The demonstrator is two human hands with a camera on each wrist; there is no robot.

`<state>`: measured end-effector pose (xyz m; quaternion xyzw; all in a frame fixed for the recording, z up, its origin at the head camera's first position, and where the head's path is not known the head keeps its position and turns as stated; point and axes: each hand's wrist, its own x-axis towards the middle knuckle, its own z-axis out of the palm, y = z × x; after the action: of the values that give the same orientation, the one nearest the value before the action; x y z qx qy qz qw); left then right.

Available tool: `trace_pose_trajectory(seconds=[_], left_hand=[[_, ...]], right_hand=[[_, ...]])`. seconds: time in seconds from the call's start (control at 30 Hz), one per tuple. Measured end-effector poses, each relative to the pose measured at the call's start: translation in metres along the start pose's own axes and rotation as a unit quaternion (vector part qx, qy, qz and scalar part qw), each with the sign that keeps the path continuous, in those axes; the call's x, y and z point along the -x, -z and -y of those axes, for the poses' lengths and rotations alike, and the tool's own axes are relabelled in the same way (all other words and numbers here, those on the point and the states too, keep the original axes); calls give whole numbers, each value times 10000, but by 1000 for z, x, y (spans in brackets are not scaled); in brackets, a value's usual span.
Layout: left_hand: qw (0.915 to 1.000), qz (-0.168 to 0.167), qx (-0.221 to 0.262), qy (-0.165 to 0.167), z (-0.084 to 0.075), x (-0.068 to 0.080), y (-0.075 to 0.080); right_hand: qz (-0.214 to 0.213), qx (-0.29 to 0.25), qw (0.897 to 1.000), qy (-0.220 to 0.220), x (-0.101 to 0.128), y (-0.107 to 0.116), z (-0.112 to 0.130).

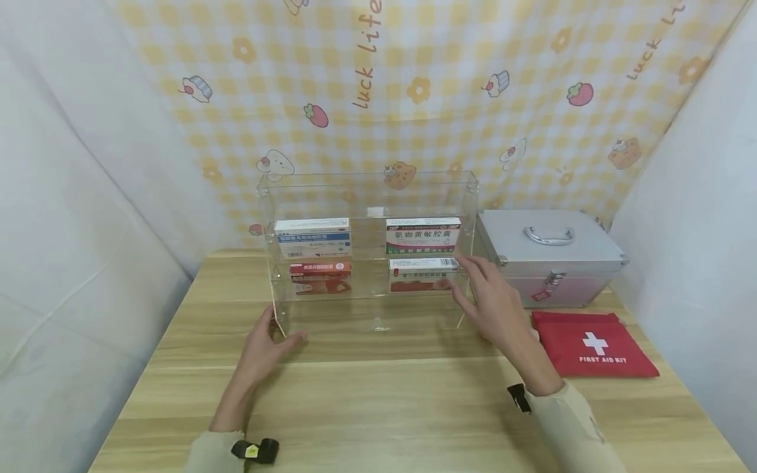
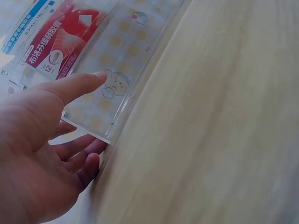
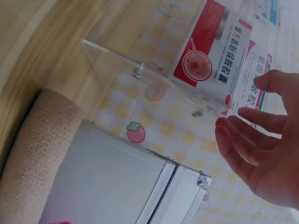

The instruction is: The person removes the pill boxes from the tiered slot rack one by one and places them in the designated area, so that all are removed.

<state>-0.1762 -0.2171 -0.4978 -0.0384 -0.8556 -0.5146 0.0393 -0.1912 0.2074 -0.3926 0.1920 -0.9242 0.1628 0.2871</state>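
Near edge: wooden table (image 1: 414, 407), both forearms in beige sleeves resting low over it.

Left hand (image 1: 266, 345) at lower left front corner of clear cabinet (image 1: 367, 190); fingers (image 2: 77, 86) straight and spread, tips touching the clear panel, nothing gripped. Right hand (image 1: 493, 302) at the cabinet's right side, fingers (image 3: 254, 119) loosely apart, close to or just touching the clear wall; contact not certain. Palms turned inward toward each other, wrists low.

Cabinet standing upright mid-table, between the two hands. Two shelves inside, four medicine boxes: red box (image 1: 320, 276) lower left, red-and-white box (image 1: 421, 272) lower right, blue box (image 1: 312, 236) upper left, green box (image 1: 422, 234) upper right.

Judgement on handling: clear panels likely slippery; even pressure from both sides, flat fingers, level and slow, advisable to prevent boxes sliding.

Beyond, right: red first-aid pouch (image 1: 594, 345) flat on table, silver case (image 1: 550, 253) behind it, just beside the cabinet. Chequered cloth backdrop (image 1: 414, 85) at rear.
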Motion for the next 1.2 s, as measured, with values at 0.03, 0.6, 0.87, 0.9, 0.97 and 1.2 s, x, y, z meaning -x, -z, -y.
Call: trace_pose_trajectory(seconds=[0.03,0.6,0.87,0.9,0.97,1.2], left_hand=[[10000,1,8,25,0,0,0],[9999,-35,-96,24,3,0,0],[9999,-43,-124,88,4,-1,1],[9999,-47,-136,87,5,-1,1],[9998,-59,-159,86,6,-1,1],[9999,-71,-136,75,6,-1,1]], right_hand=[[23,16,10000,-20,-1,0,0],[41,525,9986,88,-15,-4,3],[81,580,9982,116,-19,-2,6],[96,574,9982,122,-20,-2,6],[127,548,9983,148,-21,-1,6],[283,311,9988,265,-27,2,2]])
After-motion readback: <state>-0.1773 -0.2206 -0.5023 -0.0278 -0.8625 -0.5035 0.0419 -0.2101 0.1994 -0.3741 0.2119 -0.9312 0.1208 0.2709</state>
